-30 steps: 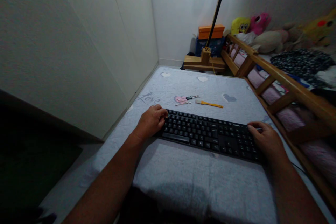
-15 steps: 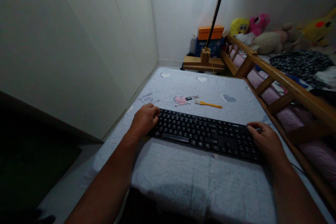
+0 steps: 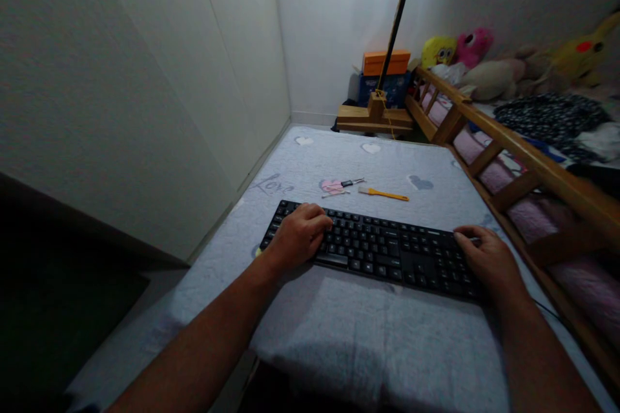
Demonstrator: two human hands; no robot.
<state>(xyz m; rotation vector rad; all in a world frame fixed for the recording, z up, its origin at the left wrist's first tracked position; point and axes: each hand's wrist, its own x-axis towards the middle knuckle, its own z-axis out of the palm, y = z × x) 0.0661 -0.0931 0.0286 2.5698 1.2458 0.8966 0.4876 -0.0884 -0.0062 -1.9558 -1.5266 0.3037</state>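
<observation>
A black full-size keyboard [image 3: 361,242] lies slightly slanted on the cloth-covered table. My left hand [image 3: 301,233] is above its left-hand keys, with the fingers bent and pressed together; what is between them, if anything, is hidden. At the opposite end, my right hand [image 3: 489,258] grips the keyboard's right edge, thumb and forefinger at the top corner. Just behind the keyboard lie a small brush [image 3: 385,194] with a yellow handle and a black tool with thin metal prongs [image 3: 352,182]. Thin white sticks [image 3: 336,193], perhaps cotton swabs, lie beside that tool.
A pale heart-patterned cloth [image 3: 329,155] covers the table. White cupboard doors [image 3: 217,77] stand along the left. On the right runs a wooden bed rail [image 3: 523,132], with plush toys behind it. A wooden stand [image 3: 375,116] with a black pole stands beyond the far edge.
My left hand has moved right, from the keyboard's left end to over its keys, uncovering that end. My right hand stays on the right edge.
</observation>
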